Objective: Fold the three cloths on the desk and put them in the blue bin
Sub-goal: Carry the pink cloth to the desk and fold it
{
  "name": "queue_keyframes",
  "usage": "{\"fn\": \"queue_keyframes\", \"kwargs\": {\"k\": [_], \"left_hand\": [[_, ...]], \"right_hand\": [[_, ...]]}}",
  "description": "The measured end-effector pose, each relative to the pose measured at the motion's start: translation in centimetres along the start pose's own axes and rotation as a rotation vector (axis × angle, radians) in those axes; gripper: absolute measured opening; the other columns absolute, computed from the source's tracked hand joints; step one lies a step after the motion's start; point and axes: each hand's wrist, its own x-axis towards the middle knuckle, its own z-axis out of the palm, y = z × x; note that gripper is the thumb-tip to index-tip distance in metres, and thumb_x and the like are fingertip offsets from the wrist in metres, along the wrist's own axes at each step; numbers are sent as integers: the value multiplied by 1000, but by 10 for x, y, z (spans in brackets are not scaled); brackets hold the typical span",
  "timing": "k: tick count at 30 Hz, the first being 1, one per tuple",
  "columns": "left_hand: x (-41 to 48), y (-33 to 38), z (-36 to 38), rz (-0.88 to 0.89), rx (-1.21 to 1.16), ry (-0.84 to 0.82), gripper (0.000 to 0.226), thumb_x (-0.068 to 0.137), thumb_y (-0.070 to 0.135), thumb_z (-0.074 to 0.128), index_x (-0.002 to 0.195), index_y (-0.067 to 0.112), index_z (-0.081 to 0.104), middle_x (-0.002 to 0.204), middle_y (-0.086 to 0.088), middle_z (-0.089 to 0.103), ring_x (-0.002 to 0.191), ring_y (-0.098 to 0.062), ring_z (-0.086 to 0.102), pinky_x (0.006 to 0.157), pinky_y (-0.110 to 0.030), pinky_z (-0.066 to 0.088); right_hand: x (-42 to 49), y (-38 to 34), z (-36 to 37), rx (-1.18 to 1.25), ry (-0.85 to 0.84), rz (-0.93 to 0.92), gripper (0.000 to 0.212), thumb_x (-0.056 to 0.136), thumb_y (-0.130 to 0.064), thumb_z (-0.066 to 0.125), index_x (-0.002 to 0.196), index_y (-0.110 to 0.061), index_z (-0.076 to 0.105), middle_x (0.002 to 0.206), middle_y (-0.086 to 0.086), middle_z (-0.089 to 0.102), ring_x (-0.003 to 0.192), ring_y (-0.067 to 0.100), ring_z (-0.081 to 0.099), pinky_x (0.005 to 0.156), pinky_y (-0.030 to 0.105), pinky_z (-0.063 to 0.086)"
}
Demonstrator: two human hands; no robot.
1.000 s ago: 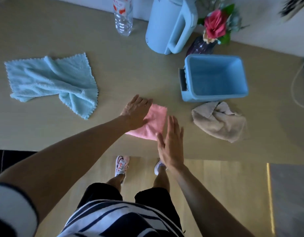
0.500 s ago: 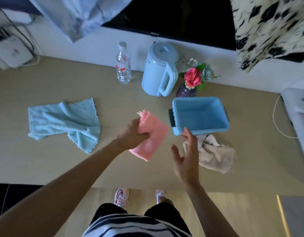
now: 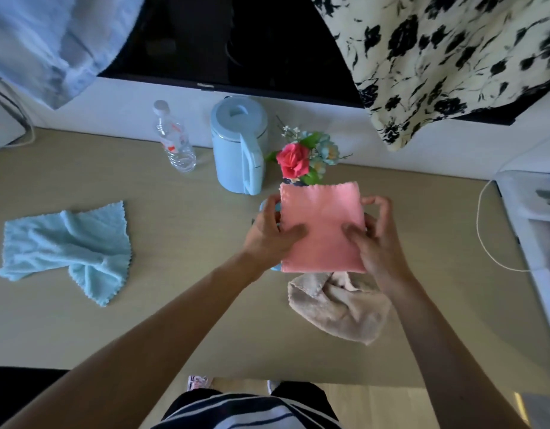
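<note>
A folded pink cloth (image 3: pixel 321 224) is held flat in the air between both hands, above the blue bin. My left hand (image 3: pixel 269 233) grips its left edge and my right hand (image 3: pixel 374 235) grips its right edge. The cloth hides nearly all of the blue bin (image 3: pixel 276 267); only slivers of its left rim show. A crumpled light blue cloth (image 3: pixel 69 247) lies unfolded on the desk at the left. A crumpled beige cloth (image 3: pixel 342 305) lies on the desk just in front of the bin.
At the back of the wooden desk (image 3: pixel 187 305) stand a plastic water bottle (image 3: pixel 174 140), a pale blue kettle (image 3: pixel 239 144) and a vase of flowers (image 3: pixel 301 159). A white cable (image 3: pixel 481 230) and a clear box (image 3: pixel 533 212) lie at the right.
The pink cloth rose from the desk in my left hand and moved right over the bin. My right hand came up and took its right edge. The camera tilted upward.
</note>
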Motion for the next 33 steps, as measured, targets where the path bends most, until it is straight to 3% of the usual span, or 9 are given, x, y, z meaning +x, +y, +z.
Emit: {"fn": "queue_keyframes", "kwargs": {"k": [3, 6, 9, 13, 17, 20, 26, 29, 33], "left_hand": [[14, -3, 25, 111, 171, 97, 77, 77, 21, 69, 139, 42, 30, 115, 0, 63, 100, -22, 65, 82, -36, 55], [23, -3, 44, 158, 389, 121, 44, 86, 7, 60, 125, 23, 52, 108, 1, 61, 93, -24, 60, 77, -32, 46], [38, -13, 59, 104, 494, 104, 27, 87, 7, 61, 112, 15, 67, 118, -7, 62, 108, -28, 60, 96, -36, 47], [55, -29, 67, -7, 592, 23, 47, 82, 17, 75, 126, 16, 63, 131, -10, 55, 119, -27, 55, 102, -32, 41], [72, -45, 71, -79, 667, -25, 59, 76, 19, 81, 132, 17, 59, 135, -11, 51, 122, -27, 54, 104, -34, 42], [83, -56, 73, -139, 736, -91, 67, 73, 19, 80, 135, 18, 58, 137, -13, 49, 123, -31, 55, 105, -40, 47], [95, -75, 84, -237, 873, -174, 73, 71, 16, 78, 138, 18, 51, 136, -15, 43, 117, -33, 57, 102, -37, 49], [103, -87, 91, -245, 920, -212, 70, 69, 20, 78, 134, 18, 51, 132, -15, 45, 114, -33, 56, 98, -32, 49], [103, -87, 89, -284, 935, -246, 71, 73, 17, 79, 137, 21, 49, 135, -14, 39, 113, -36, 58, 103, -39, 50]], "right_hand": [[29, 9, -23, -217, -79, -63, 37, 91, -4, 59, 104, -36, 46, 105, 3, 64, 85, 24, 62, 70, 40, 51], [52, 16, -34, -399, -210, -55, 33, 87, 8, 52, 93, -22, 62, 93, -11, 63, 79, 8, 55, 66, 23, 41], [70, 24, -37, -569, -260, -12, 39, 83, 9, 55, 96, -23, 73, 92, -15, 67, 76, 3, 59, 61, 10, 39], [93, 35, -30, -809, -381, 0, 39, 80, -2, 68, 114, -22, 71, 115, 2, 66, 98, 22, 65, 74, 24, 44], [109, 50, -9, -1016, -463, -32, 48, 90, -2, 56, 136, -17, 55, 127, 13, 57, 106, 34, 65, 86, 37, 53], [112, 61, 6, -1054, -463, -34, 53, 96, 1, 43, 147, -6, 35, 134, 26, 49, 111, 42, 62, 89, 41, 49], [111, 86, 29, -1154, -477, -25, 76, 89, 8, 50, 154, -1, 13, 140, 24, 39, 117, 42, 59, 94, 45, 52], [112, 95, 33, -1204, -473, -26, 66, 91, 8, 49, 151, -1, 23, 140, 20, 40, 118, 40, 60, 96, 47, 54], [110, 97, 37, -1291, -489, 3, 54, 93, 5, 49, 146, -3, 39, 149, 20, 32, 120, 38, 60, 96, 46, 54]]}}
